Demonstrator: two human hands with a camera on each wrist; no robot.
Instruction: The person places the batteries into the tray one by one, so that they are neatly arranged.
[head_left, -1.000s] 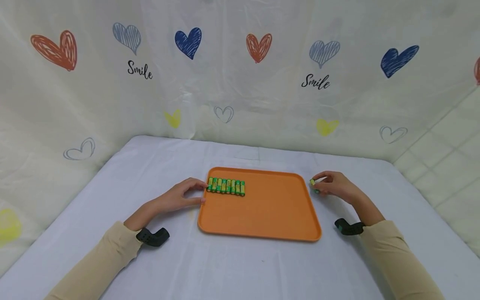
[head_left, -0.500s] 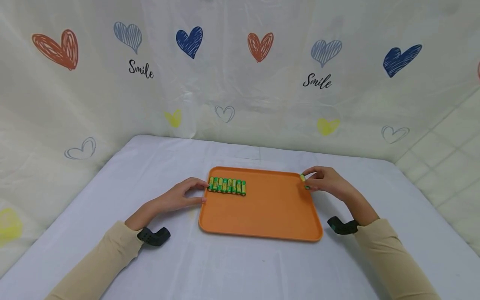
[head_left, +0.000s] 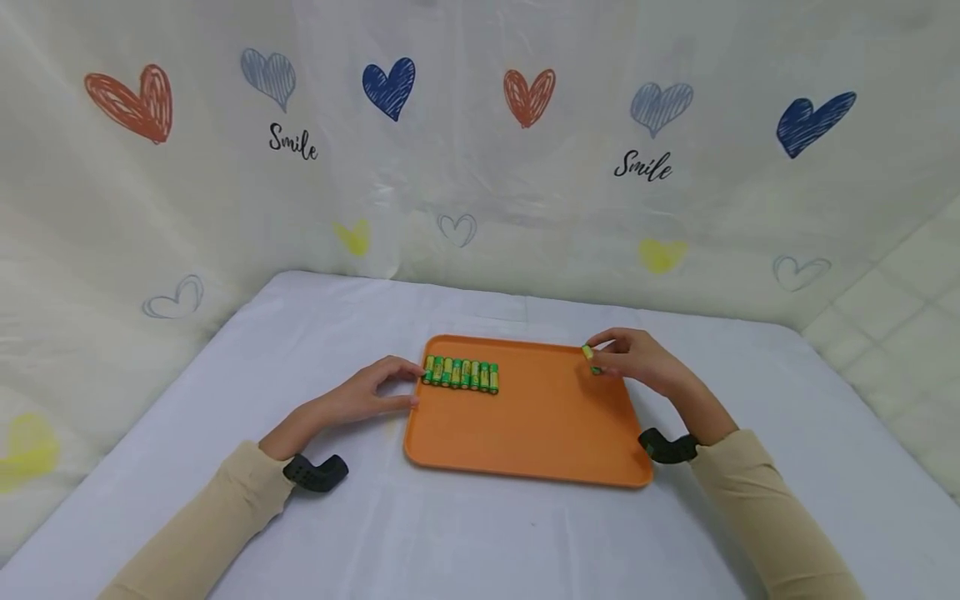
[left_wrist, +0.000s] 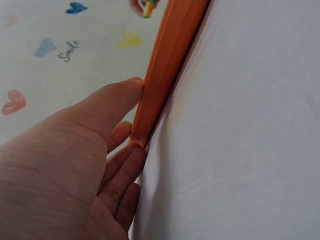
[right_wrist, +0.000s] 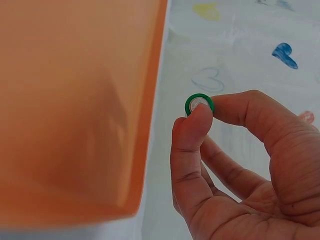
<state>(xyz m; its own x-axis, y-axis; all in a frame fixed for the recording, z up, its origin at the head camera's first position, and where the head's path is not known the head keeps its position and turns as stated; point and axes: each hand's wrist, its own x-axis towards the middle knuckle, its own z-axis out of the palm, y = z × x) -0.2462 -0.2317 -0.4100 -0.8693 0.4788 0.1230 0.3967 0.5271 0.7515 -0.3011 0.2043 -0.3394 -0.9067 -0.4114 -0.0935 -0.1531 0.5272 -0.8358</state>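
Observation:
An orange tray lies on the table. Inside it, near the far left corner, several green-and-yellow batteries lie side by side in a row. My left hand rests at the tray's left edge, its thumb and fingertips touching the rim; in the left wrist view, the left hand touches the tray's wall. With thumb and fingers, my right hand pinches one battery above the tray's far right corner. In the right wrist view, the battery's green-ringed end shows between the fingertips.
A white cloth covers the table under the tray. Behind it hangs a pale sheet printed with hearts and writing. Each wrist carries a black device, one on the left and one on the right.
My right hand has moved left with the battery, from beyond the tray's right edge to over its far right corner. My left hand stays at the tray's left edge.

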